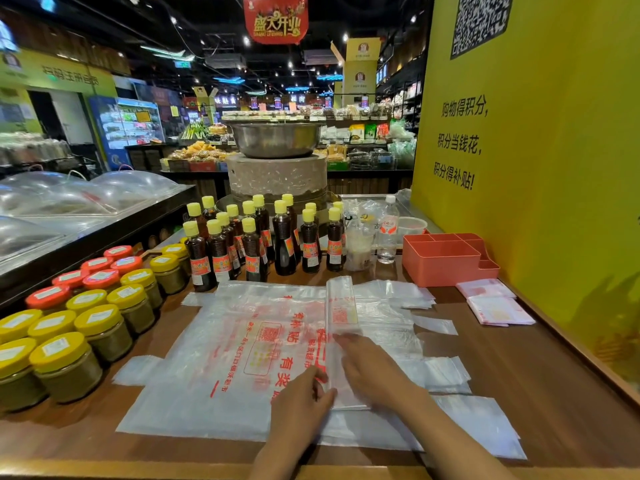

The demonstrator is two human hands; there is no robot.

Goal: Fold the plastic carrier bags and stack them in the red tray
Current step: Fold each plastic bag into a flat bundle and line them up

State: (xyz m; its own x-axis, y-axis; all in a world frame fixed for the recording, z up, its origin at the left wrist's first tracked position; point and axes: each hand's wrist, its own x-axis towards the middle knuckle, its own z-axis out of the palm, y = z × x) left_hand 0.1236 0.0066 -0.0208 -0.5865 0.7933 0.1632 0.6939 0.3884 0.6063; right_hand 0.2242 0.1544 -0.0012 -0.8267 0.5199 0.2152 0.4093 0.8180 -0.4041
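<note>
Lengthwise, folded bag strip [341, 327] away from viewer.

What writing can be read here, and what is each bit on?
"盛大开业": red hanging banner.
"购物得积分, 积分当钱花, 积分得补贴!": yellow wall.
"补贴" and "有奖", red print: flat carrier bag.
Bottle labels, jar labels, QR code, and distant shop signs: too small or blurred.

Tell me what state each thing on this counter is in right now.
Narrow bag strip: folded lengthwise, lying on the flat bags.
Flat bags: spread out, unfolded.
Red tray: upright, no bags visible inside.
Folded bags: stacked beside the tray.
Left hand: fingers pinching the strip's near end.
Right hand: pressed flat on the strip.
</note>
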